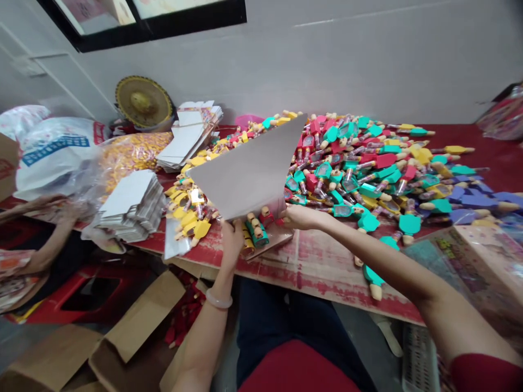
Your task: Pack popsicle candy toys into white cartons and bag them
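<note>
A small cardboard display box (273, 246) sits at the table's front edge, its large grey-white lid (249, 169) standing up and tilted back. Inside lie a few coloured toys with tan, face-like ends: a green toy (258, 235), a yellow one at the left and a red one at the right. My left hand (232, 237) is closed on the box's left side near the foot of the lid. On the opposite side, my right hand (300, 216) pinches the right edge beside the red toy. Parts of the fingers of both hands are hidden.
A heap of green, red and yellow toys (359, 163) covers the red table (318, 267) on the right. Flat cartons stand in stacks (133, 204) at left, beside a bag of yellow pieces (126, 158). Another person's hands (61, 209) are at far left. Open brown boxes (139, 316) lie below.
</note>
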A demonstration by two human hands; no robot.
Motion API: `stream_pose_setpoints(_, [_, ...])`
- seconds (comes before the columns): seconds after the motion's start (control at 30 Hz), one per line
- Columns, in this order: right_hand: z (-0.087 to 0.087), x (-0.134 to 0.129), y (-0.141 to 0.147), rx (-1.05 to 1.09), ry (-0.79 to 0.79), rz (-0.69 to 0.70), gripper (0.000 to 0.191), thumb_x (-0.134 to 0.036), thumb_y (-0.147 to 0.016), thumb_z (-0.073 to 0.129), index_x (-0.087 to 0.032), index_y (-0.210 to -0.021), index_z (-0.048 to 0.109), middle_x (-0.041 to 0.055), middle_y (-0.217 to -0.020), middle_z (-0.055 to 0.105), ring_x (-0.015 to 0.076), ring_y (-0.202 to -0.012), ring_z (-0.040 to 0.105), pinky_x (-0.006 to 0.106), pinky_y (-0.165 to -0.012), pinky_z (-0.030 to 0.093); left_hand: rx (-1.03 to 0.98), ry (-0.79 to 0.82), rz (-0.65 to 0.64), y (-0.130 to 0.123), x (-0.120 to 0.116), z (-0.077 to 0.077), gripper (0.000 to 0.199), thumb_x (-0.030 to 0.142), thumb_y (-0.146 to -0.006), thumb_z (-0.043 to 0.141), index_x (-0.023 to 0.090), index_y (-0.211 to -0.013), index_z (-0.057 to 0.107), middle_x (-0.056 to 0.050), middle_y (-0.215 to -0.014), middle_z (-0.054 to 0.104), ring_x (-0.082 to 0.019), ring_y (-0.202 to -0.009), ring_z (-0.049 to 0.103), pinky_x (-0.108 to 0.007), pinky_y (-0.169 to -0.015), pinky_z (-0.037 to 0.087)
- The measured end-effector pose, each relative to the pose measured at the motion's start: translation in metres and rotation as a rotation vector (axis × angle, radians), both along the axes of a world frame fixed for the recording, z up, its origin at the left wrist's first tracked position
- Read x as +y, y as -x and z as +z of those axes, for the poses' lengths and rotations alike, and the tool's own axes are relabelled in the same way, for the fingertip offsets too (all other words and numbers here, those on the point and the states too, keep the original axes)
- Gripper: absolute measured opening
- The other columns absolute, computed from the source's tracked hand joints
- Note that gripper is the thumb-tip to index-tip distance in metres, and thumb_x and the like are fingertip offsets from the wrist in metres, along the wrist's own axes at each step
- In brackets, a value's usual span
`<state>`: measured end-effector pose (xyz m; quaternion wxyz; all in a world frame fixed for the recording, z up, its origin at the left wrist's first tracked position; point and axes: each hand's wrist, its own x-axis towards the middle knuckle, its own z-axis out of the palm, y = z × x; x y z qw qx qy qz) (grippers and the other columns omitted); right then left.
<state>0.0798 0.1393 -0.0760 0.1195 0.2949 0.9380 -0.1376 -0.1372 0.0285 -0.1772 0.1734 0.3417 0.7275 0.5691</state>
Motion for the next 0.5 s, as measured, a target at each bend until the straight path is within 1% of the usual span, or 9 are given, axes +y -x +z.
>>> stream_pose_setpoints(0.13, [-0.012,-0.015,-0.007,-0.063,-0.106,-0.007,0.035,-0.017,-0.098,0.046,-0.015,-0.114,0.078,0.0159,-0.107,0.077,0.0242,-0.093,0.072,0.027,-0.075,0.048,0.013,-0.069,-0.026,0.0,0.001,-0.003,0.025,0.027,-0.091,0.058,0.021,-0.112,0.046,-0.011,-0.119,0.063,-0.025,-0.119,0.06,-0.042,-0.11,0.045])
stream_pose_setpoints(0.2, [-0.015,-0.012,-0.003,-0.075,-0.111,-0.027,0.035,-0.017,-0.097,0.047,-0.014,-0.112,0.079,0.0172,-0.107,0.077,0.0263,-0.096,0.073,0.029,-0.077,0.049,0.012,-0.078,-0.027,0.0,0.001,-0.005,0.026,0.026,-0.09,0.058,0.021,-0.113,0.046,-0.012,-0.119,0.063,-0.025,-0.119,0.06,-0.042,-0.11,0.045])
stream_pose_setpoints(0.27, [-0.01,0.002,0.008,-0.076,-0.059,-0.075,0.031,-0.023,-0.096,0.052,-0.014,-0.108,0.08,0.0168,-0.101,0.077,0.0265,-0.093,0.073,0.03,-0.075,0.051,0.008,-0.071,-0.026,0.0,0.001,-0.006,0.025,0.027,-0.09,0.058,0.02,-0.112,0.046,-0.012,-0.116,0.063,-0.025,-0.116,0.061,-0.043,-0.109,0.046])
stream_pose_setpoints(0.33, [0.0,0.023,0.024,-0.092,0.023,-0.125,0.029,-0.027,-0.09,0.061,-0.012,-0.103,0.081,0.0152,-0.089,0.077,0.0252,-0.083,0.072,0.03,-0.071,0.051,0.012,-0.08,-0.037,0.002,0.001,-0.007,0.026,0.027,-0.09,0.059,0.021,-0.112,0.046,-0.011,-0.115,0.064,-0.025,-0.114,0.061,-0.043,-0.108,0.046])
stream_pose_setpoints(0.43, [0.012,0.047,0.047,-0.141,0.116,-0.169,0.024,-0.021,-0.077,0.072,-0.007,-0.093,0.081,0.0122,-0.069,0.072,0.0246,-0.071,0.069,0.03,-0.065,0.051,0.023,-0.088,-0.06,0.004,0.002,-0.009,0.028,0.026,-0.09,0.058,0.02,-0.114,0.046,-0.012,-0.118,0.064,-0.025,-0.117,0.06,-0.042,-0.109,0.045])
stream_pose_setpoints(0.5, [0.012,0.051,0.056,-0.129,0.126,-0.209,0.02,-0.016,-0.07,0.076,-0.006,-0.087,0.08,0.0117,-0.064,0.07,0.0262,-0.071,0.069,0.032,-0.065,0.051,0.03,-0.083,-0.059,0.005,0.002,-0.009,0.027,0.027,-0.09,0.058,0.02,-0.113,0.046,-0.012,-0.119,0.064,-0.025,-0.118,0.06,-0.043,-0.11,0.044])
